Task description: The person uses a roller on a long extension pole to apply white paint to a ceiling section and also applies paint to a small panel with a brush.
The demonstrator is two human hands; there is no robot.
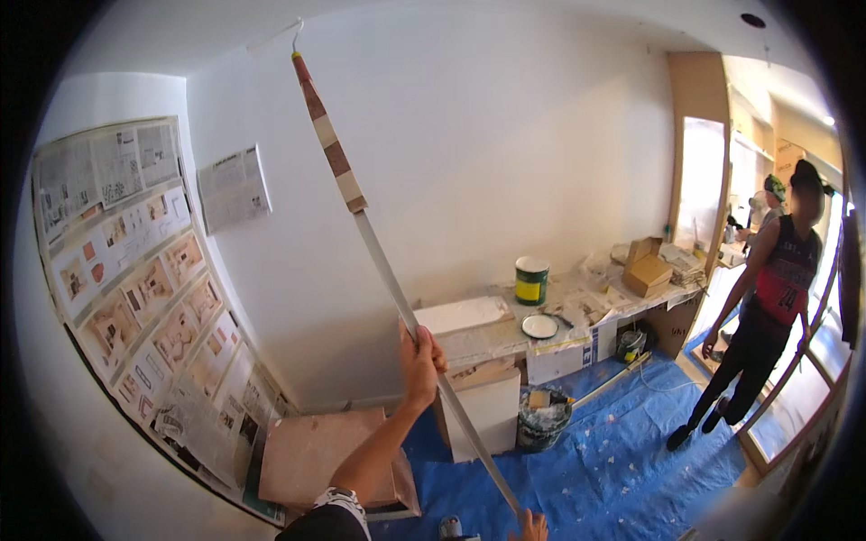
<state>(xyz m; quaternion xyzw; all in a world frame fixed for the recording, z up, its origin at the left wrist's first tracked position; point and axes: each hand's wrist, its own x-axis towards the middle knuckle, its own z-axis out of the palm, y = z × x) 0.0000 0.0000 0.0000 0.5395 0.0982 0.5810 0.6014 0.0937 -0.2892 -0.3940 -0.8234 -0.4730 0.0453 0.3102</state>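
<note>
A long pole [391, 278] slants up through the view, bare grey below and banded brown and cream above. At its top, a wire-framed paint roller [274, 37] touches where the white wall [433, 153] meets the ceiling, or close to it. My left hand [419, 365] is closed around the middle of the pole. Lower down, at the bottom edge, my right hand [532, 527] wraps the pole's lower end and is partly cut off.
A counter holds a green paint can [531, 281], a white lid [539, 326] and a cardboard box [647, 273]. Below stand a paint-smeared bucket [544, 428] and a brown box [316, 460]. Blue sheeting [622, 451] covers the floor. Another person [771, 279] stands at right.
</note>
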